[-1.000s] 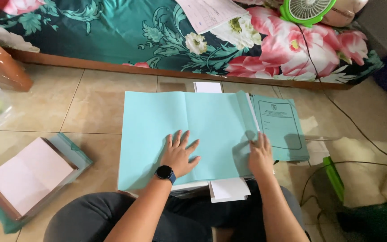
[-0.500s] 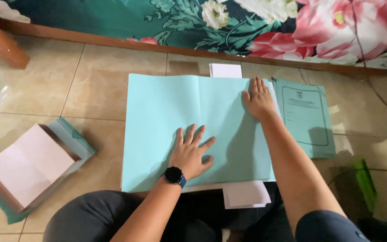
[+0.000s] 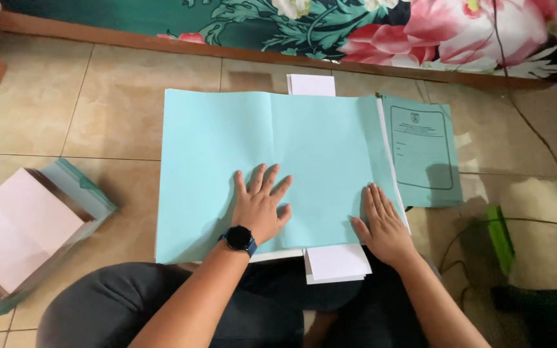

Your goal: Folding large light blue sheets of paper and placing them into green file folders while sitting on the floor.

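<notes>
A teal printed cover sheet [image 3: 424,149], rectangular with a dark framed label panel on it, lies flat on the floor just beyond and to the right of the right hand [image 3: 385,225]. Well off to the left of the left hand [image 3: 259,205], an open teal-edged box [image 3: 82,190] holds a stack of pale pink sheets.

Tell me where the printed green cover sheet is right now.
In the head view, the printed green cover sheet lies flat on the tiled floor, at the right edge of the large light-blue folder, just beyond the right hand.
</notes>
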